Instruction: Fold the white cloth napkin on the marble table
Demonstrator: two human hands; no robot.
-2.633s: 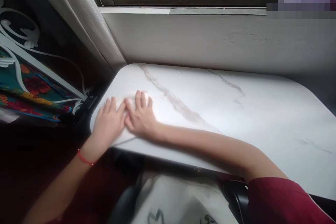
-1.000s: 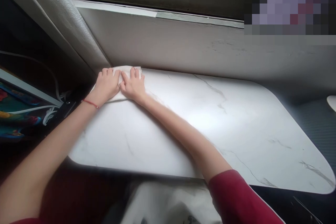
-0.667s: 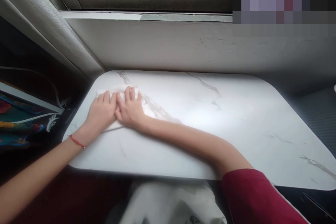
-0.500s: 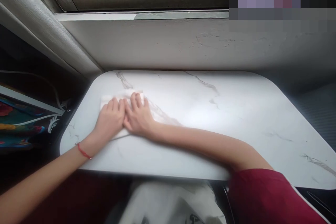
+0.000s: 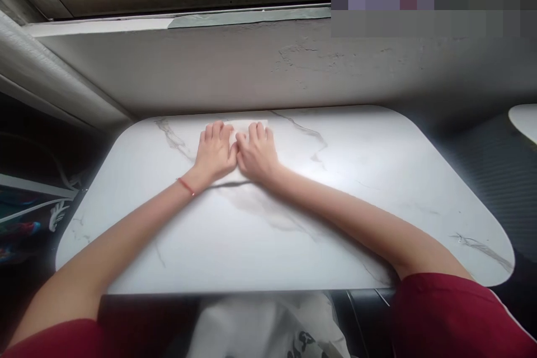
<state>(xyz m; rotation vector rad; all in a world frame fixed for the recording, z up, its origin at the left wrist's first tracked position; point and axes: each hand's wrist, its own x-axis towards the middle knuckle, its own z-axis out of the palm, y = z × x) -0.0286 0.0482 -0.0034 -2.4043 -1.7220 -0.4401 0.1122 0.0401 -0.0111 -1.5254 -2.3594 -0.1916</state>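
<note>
At far left, beyond the worktop's left edge, white metal bars (image 5: 37, 185) stand out against the dark. The left sleeve (image 5: 59, 338), dark red, is in front of the worktop's front left corner, and the bare forearm above it slants across that corner toward the back edge. A thin red bracelet (image 5: 185, 185) circles the left wrist.

The worktop (image 5: 197, 254) is white with grey veins and rounded corners; its back edge runs along a pale wall (image 5: 188, 72), below a window ledge (image 5: 104, 26). The left hand (image 5: 215, 152) lies palm down on a white cloth (image 5: 245, 125), its fingers stretched toward the back edge and unclenched.

The cloth is spread on the worktop a little left of the middle, just short of the back edge; much of it is hidden under the hands, and its front border shows as a dark line. The right hand (image 5: 257, 152) lies palm down on its right part, close beside the left, fingers likewise extended and unclenched.

Below the middle of the front edge hangs pale fabric (image 5: 260, 327) with a dark print. The right forearm slants down to the right sleeve (image 5: 457, 313), also dark red, at the front edge near the front right corner. Beyond the right edge, part of another white surface (image 5: 526, 120) shows.
</note>
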